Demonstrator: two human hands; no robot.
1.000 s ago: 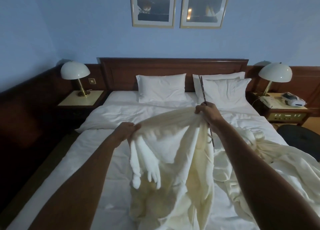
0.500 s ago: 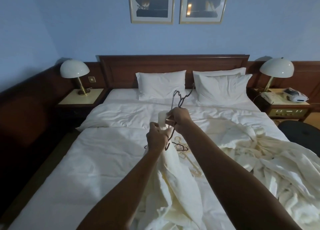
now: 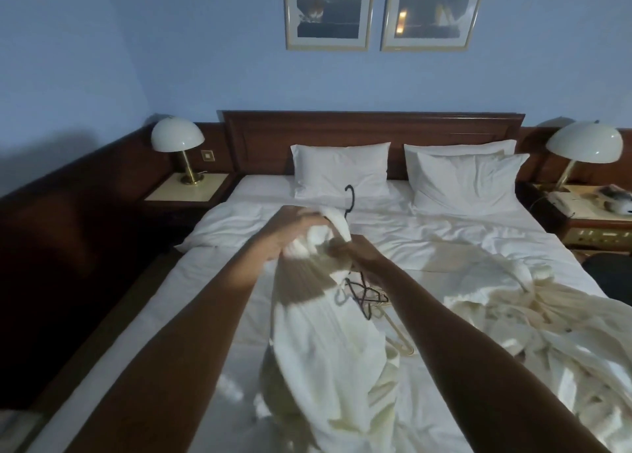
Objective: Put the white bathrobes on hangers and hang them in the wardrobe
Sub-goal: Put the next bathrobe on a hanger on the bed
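Over the middle of the bed I hold up a white bathrobe [image 3: 321, 343]; its cloth hangs down between my arms. My left hand [image 3: 290, 230] grips the bunched top of the robe. My right hand [image 3: 355, 254] grips the robe and the dark hanger [image 3: 350, 201], whose hook sticks up above the cloth. More hangers [image 3: 367, 298], dark and gold ones, lie on the sheet just below my right hand. A second white bathrobe [image 3: 533, 319] lies crumpled on the right side of the bed. The wardrobe is out of view.
The bed [image 3: 212, 292] has white sheets, pillows [image 3: 342, 169] and a dark wooden headboard [image 3: 372, 128]. Bedside tables with dome lamps [image 3: 178, 138] stand on both sides; the right one carries a telephone [image 3: 574, 201]. A dark round seat [image 3: 608, 275] is at the right edge.
My hands came together from holding the robe spread wide and now bunch its top around the hanger. The left hand rose above the right. The hangers on the sheet came into view.
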